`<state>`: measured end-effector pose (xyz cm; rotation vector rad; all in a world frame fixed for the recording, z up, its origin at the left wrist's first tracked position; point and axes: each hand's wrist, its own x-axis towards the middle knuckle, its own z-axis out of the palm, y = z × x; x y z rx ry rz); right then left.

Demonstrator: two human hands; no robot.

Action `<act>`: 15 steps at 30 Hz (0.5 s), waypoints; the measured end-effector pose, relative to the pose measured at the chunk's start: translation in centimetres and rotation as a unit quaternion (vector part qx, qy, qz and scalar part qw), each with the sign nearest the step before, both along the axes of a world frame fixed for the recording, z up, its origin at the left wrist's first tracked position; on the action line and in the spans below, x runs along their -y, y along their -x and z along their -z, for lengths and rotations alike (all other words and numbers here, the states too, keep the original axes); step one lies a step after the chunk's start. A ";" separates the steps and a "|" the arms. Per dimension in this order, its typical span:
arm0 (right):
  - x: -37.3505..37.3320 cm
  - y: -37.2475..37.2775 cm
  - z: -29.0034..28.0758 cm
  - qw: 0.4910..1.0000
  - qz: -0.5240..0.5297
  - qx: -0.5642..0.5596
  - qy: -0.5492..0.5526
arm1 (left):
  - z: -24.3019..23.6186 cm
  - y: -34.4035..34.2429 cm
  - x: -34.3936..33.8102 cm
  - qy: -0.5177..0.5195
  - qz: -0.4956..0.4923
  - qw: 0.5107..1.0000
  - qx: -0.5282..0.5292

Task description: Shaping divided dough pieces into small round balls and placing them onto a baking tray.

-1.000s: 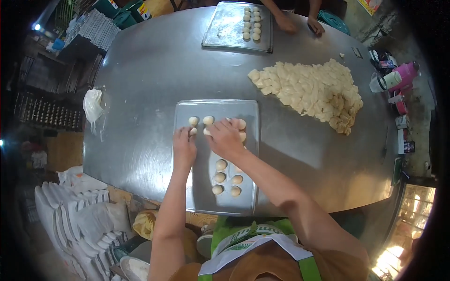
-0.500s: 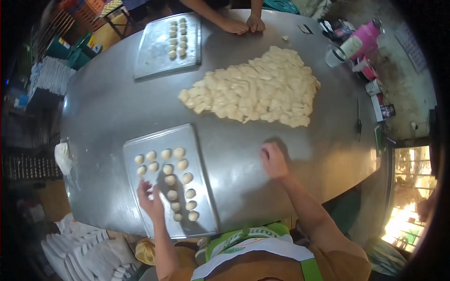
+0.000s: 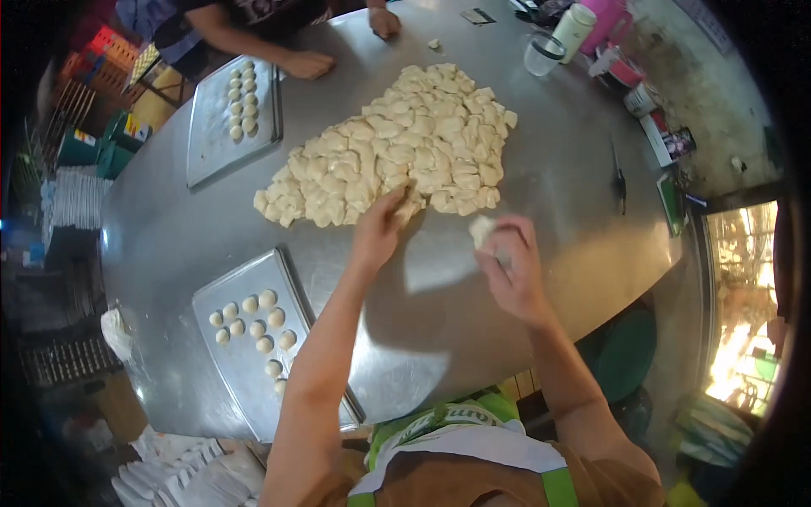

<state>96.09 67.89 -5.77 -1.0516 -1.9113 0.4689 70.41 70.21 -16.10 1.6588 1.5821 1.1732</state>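
Note:
A big spread of pale dough pieces, packed close together, lies across the middle of the steel table. My left hand reaches to its near edge, the thumb and fingers closed around a dough piece there. To the right, just off the spread, my right hand pinches a small lump of dough between thumb and fingers, above the table. Round dough balls sit in rows on the near metal tray at the left; my left forearm hides part of that tray.
A second tray with dough balls stands at the far left, near a co-worker's fist. Their other hand rests on the far edge. A clear cup, bottles and a knife lie along the right side.
My left hand has left the near tray and moved to the dough spread. My right hand has risen from the table with a dough lump. The view has shifted; the co-worker's hands have moved apart.

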 end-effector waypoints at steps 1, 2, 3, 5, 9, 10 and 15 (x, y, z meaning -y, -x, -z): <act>2.4 -1.7 0.0 1.000 0.022 0.003 -0.006 | -1.6 0.3 2.4 0.051 -0.001 0.998 0.043; 5.5 -4.6 3.8 0.994 0.026 -0.052 0.094 | -3.2 0.3 5.8 0.100 0.003 0.991 0.088; 9.0 -7.4 7.4 0.975 0.029 -0.110 0.191 | -2.9 0.2 8.9 0.099 0.000 0.991 0.086; 15.0 -7.0 7.8 0.882 0.140 0.069 0.444 | -1.8 1.9 17.1 0.126 -0.031 0.991 -0.020; 19.2 -7.0 15.5 0.940 0.073 0.316 0.107 | 2.6 1.0 23.6 0.055 0.062 0.942 -0.325; 18.4 -5.6 15.9 0.901 0.103 0.419 0.049 | 3.2 1.4 22.4 0.000 0.018 0.941 -0.339; 4.8 3.0 13.3 0.969 0.104 0.221 0.036 | 2.8 -1.9 11.4 -0.030 -0.104 0.951 -0.288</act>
